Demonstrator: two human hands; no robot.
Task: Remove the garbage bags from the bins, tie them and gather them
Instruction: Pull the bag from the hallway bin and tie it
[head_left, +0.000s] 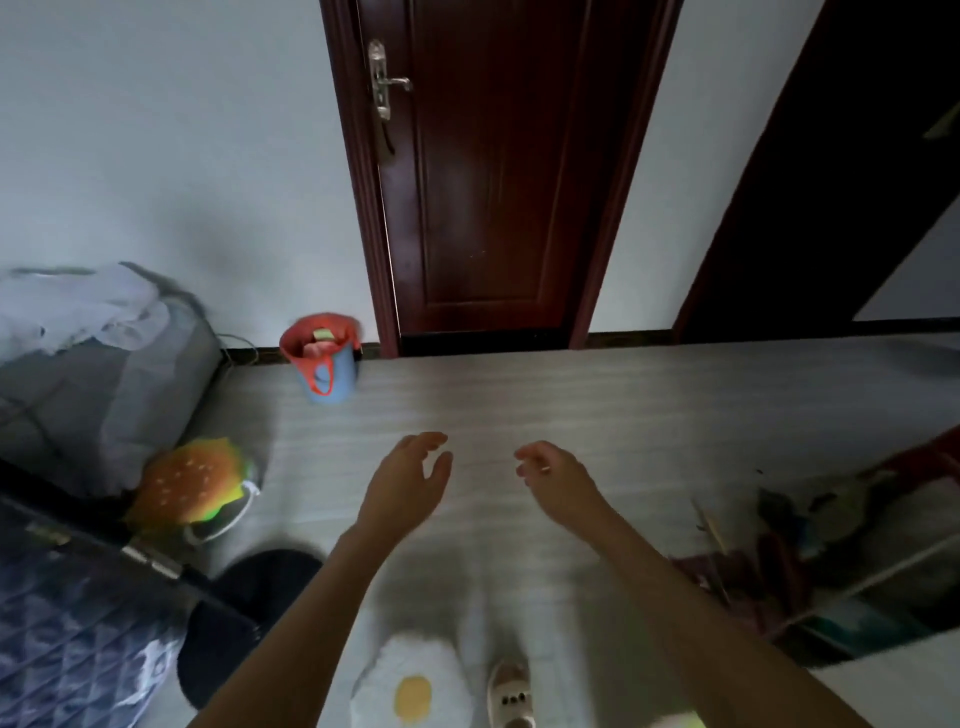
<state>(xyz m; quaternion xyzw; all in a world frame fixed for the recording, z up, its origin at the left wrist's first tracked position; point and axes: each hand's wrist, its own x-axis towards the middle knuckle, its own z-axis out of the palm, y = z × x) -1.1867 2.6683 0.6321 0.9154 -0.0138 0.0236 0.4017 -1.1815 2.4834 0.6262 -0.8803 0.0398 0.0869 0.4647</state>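
A small blue bin (332, 382) stands on the floor against the wall, left of the door. A red garbage bag (311, 343) lines it, its rim folded over the top and a handle loop hanging down the front, with some rubbish inside. My left hand (410, 480) and my right hand (550, 475) are both stretched out over the floor, well short of the bin, fingers apart and holding nothing. The picture is blurred by motion.
A dark red door (493, 166) is shut straight ahead. At left are a grey bundle with white cloth (98, 364), a burger-shaped cushion (192, 480) and a bed corner (72, 623). A cluttered rack (841, 561) stands at right. Slippers (415, 686) are below.
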